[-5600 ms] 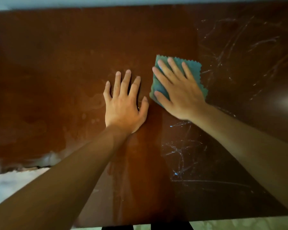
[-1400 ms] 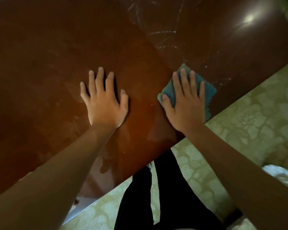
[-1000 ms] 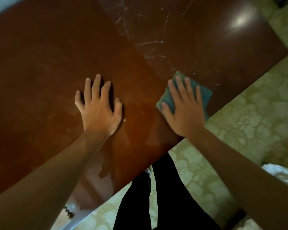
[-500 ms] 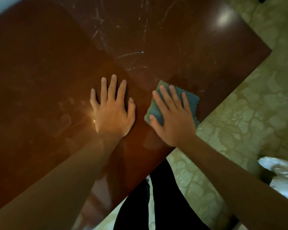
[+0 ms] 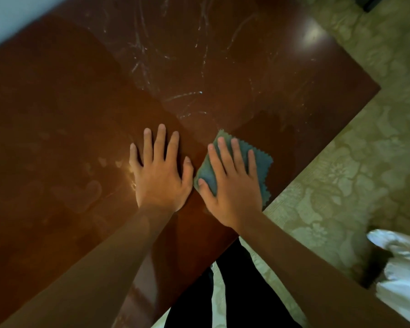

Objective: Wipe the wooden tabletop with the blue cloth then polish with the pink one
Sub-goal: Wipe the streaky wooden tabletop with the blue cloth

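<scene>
The right hand (image 5: 232, 185) lies flat with straight fingers on the blue cloth (image 5: 260, 166), pressing it onto the wooden desk (image 5: 57, 114); nothing is curled round the cloth, so only downward pressure keeps it under the palm. The left hand (image 5: 160, 176) lies just beside it, also flat and spread, bare on the wood and holding nothing, its thumb nearly touching the cloth's near corner.

The cloth sits close to the desk edge (image 5: 294, 183), which runs diagonally just beyond the right hand's little finger. One scalloped corner already reaches almost to that edge. A stroke pushed outward from the hand could carry the cloth over the lip, and with no grip on it the cloth would likely slip free and drop to the patterned floor (image 5: 341, 185).

Ahead of both sets of fingertips the surface shows pale streaks (image 5: 187, 95) and scratchy marks, so that stretch probably needs more passes. Reaching that far with a flat palm may let the cloth bunch or trail behind the fingers, leaving gaps in the wipe.

To the outer side of the left hand there are faint smudges (image 5: 90, 190) shaped like palm and finger marks. A bare hand resting on the wood will probably leave more of these on ground already wiped, which the polish would then have to remove.

The pink cloth is not in view, so the polishing step appears not yet begun
</scene>
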